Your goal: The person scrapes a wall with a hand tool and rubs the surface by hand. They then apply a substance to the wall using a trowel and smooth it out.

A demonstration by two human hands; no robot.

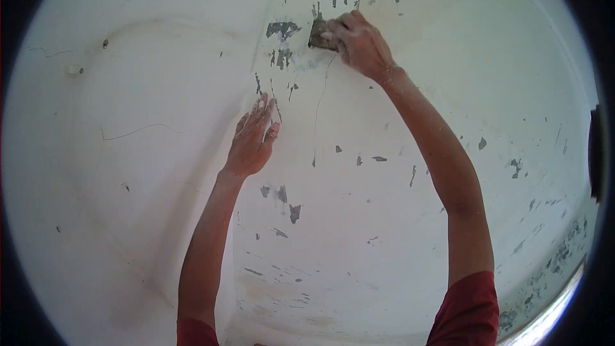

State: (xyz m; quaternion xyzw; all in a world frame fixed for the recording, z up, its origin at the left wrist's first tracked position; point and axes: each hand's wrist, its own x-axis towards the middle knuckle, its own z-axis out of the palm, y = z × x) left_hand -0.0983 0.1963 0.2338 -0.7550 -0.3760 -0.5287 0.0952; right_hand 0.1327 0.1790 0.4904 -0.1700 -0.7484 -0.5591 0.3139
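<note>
My right hand (364,45) is closed on a dark, square-edged piece that looks like sandpaper (322,36), held against the upper part of the white wall (384,115). Dark grey patches (282,29), where the paint has come off, lie just left of it. Lower and to the left, my left hand (252,139) rests open on the wall near the corner, fingers stretched upward and thumb apart. Whitish dust coats its fingertips. Narrow dark chips run close to those fingers. Both forearms reach up from red sleeves.
Another white wall (141,186) meets this one at a corner on the left, with thin cracks and a small stub (74,70). More chipped spots (295,213) are scattered lower down. A dark object (597,154) stands at the right edge, above a bright strip.
</note>
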